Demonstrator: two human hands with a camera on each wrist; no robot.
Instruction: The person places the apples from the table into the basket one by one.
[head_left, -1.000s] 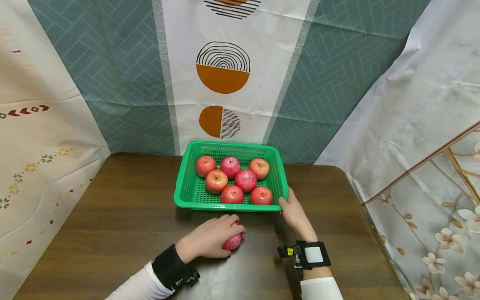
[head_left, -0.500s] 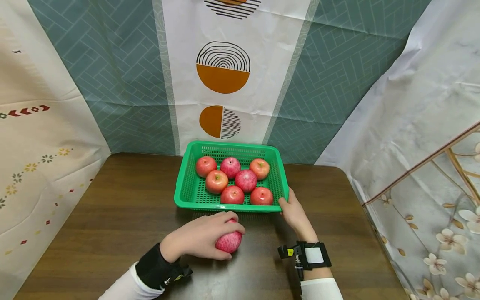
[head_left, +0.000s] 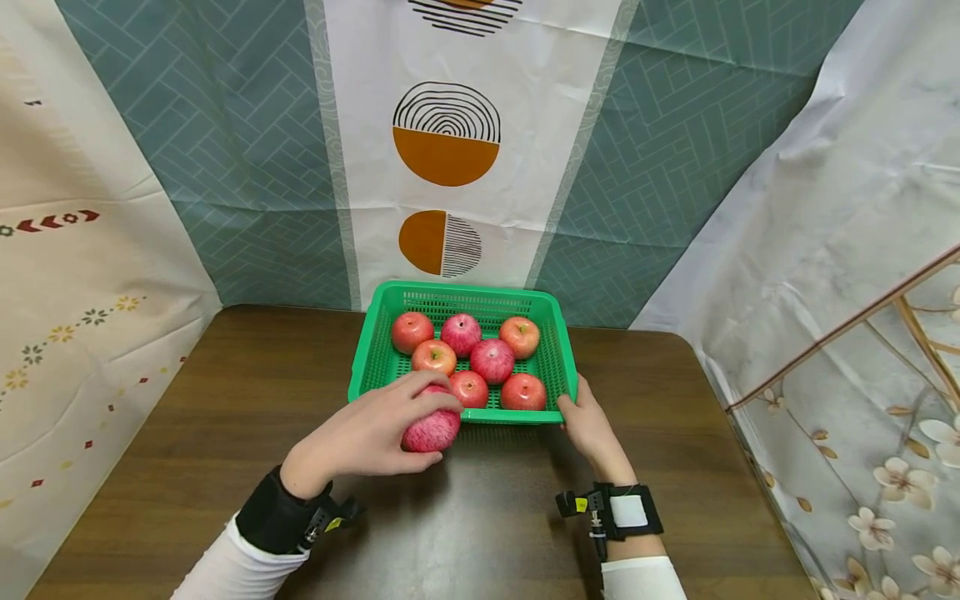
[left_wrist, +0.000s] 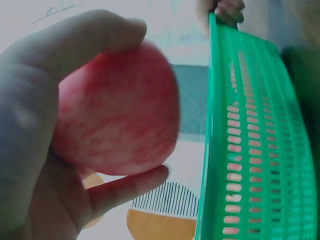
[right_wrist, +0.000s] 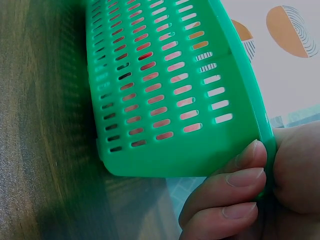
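My left hand (head_left: 375, 429) grips a dark pink, streaked apple (head_left: 432, 429), its fingers over the far side and its thumb on the near side. In the head view this apple overlaps the front left rim of a green plastic basket (head_left: 517, 416). The left wrist view has the apple (left_wrist: 117, 112) beside the basket's outer wall (left_wrist: 260, 145). My right hand (head_left: 590, 425) holds the basket's front right corner; in the right wrist view, curled fingers (right_wrist: 242, 178) lie under the rim with the thumb over it. Several red and pink apples (head_left: 492, 361) lie inside the basket.
The basket stands on a brown wooden table (head_left: 247, 400) near its back edge. Behind it hangs a teal and white patterned cloth (head_left: 442, 158), and pale floral cloth (head_left: 847, 333) covers the right side.
The left hand has lifted the pink apple off the table and carried it forward and left to the basket's front rim. The right hand and basket stay in place.
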